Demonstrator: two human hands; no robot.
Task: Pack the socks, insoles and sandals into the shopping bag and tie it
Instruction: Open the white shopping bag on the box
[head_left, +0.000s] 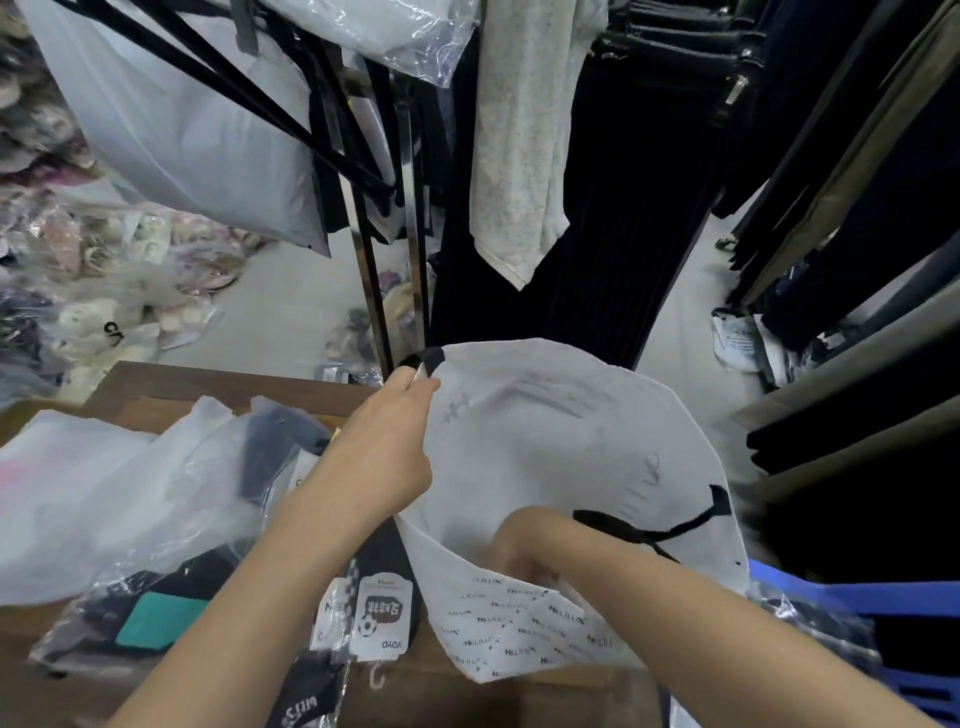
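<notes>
A white fabric shopping bag (561, 447) with black handles hangs open in front of me above the brown table (218, 384). My left hand (387, 441) grips its rim at a black handle on the far left corner. My right hand (524, 556) reaches into the bag's mouth and holds a white printed sheet or packet (524, 629); the fingers are blurred. Black socks with paper labels (363, 618) lie on the table under my left forearm. Clear plastic packs with dark items (171, 597) lie to the left. I cannot make out insoles or sandals.
A white plastic bag (78, 493) lies at the table's left. A metal clothes rack (410, 234) with dark garments stands just behind the bag. A blue plastic crate (883, 623) sits at the right. Packaged goods (104, 270) are piled on the floor at the left.
</notes>
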